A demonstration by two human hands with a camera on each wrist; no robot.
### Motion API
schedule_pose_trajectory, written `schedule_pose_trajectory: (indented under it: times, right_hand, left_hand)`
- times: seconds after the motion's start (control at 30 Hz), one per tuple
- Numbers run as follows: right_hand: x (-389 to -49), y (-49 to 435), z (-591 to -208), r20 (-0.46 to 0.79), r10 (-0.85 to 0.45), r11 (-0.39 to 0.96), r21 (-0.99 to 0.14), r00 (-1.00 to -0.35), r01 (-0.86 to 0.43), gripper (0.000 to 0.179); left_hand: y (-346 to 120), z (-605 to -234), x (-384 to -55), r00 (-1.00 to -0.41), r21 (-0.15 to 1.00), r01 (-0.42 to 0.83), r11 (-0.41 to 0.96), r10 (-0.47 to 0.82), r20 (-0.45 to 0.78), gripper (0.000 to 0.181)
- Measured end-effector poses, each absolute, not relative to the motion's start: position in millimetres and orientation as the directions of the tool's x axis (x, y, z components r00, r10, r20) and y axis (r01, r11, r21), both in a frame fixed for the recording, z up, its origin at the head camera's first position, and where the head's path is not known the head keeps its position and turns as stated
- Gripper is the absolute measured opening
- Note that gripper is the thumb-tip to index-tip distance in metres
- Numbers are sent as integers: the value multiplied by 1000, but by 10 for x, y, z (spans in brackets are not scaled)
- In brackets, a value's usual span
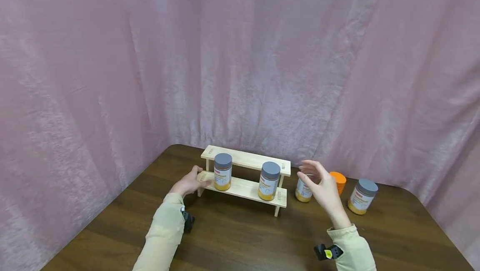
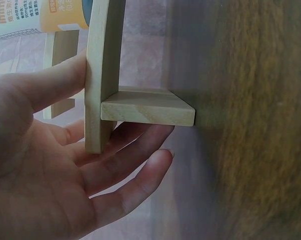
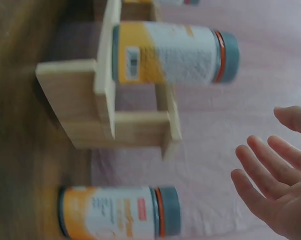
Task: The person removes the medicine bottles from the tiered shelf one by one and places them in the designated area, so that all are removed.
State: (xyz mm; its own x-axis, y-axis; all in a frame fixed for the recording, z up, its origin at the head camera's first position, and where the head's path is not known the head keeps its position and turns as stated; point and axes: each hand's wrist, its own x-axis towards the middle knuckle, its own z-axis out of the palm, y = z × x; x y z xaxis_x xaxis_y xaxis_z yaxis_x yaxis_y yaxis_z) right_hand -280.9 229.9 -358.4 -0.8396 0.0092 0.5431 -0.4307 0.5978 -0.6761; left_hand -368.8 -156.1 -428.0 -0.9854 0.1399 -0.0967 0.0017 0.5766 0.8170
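Note:
My left hand (image 1: 188, 182) grips the left end of a two-tier wooden display stand (image 1: 243, 186). The left wrist view shows the thumb on top of the lower board (image 2: 94, 100), with fingers curled beneath it around the leg (image 2: 148, 107). Two grey-lidded supplement jars stand upright on that lower tier, one toward the left (image 1: 223, 173) and one toward the right (image 1: 268, 181). My right hand (image 1: 324, 185) hovers empty with loosely bent fingers, partly covering a third jar (image 1: 303, 192) on the table. In the right wrist view, that hand (image 3: 278, 190) is apart from both jars in sight.
An orange-lidded container (image 1: 338, 179) stands behind my right wrist, partly hidden. Farther right is another grey-lidded jar (image 1: 361, 197). The stand's upper tier (image 1: 243, 158) runs behind the jars. Pink curtains (image 1: 240, 63) hang along the back of the dark wooden table (image 1: 232, 237).

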Motion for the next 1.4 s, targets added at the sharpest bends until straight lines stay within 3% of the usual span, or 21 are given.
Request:
schedule_pose_trajectory:
  times: [0.27, 0.5, 0.63, 1.03, 1.4]
  right_hand:
    - [-2860, 1930, -3709, 433, -79, 580, -713, -898, -395, 39]
    - [-2875, 1721, -3828, 338, -118, 507, -788, -934, -349, 69]
    - [-2888, 1643, -3910, 304, -101, 524, -793, -947, -311, 77]
    - [-2921, 1438, -3999, 288, -32, 395, -876, -957, -277, 70]
    - [-2970, 1406, -4048, 310, -1, 431, -858, -951, -280, 67]
  left_hand:
    - [-1625, -4274, -3655, -983, 818, -11, 576, 144, -115, 67]
    - [-1626, -4258, -3664, -981, 818, -8, 576, 153, -117, 69]
    - [-1632, -4272, -3665, -982, 812, -9, 583, 149, -118, 70]
    - [-1697, -4265, -3630, -986, 796, 16, 605, 142, -89, 66]
    - [-1696, -4268, -3635, -986, 802, 13, 597, 141, -89, 66]
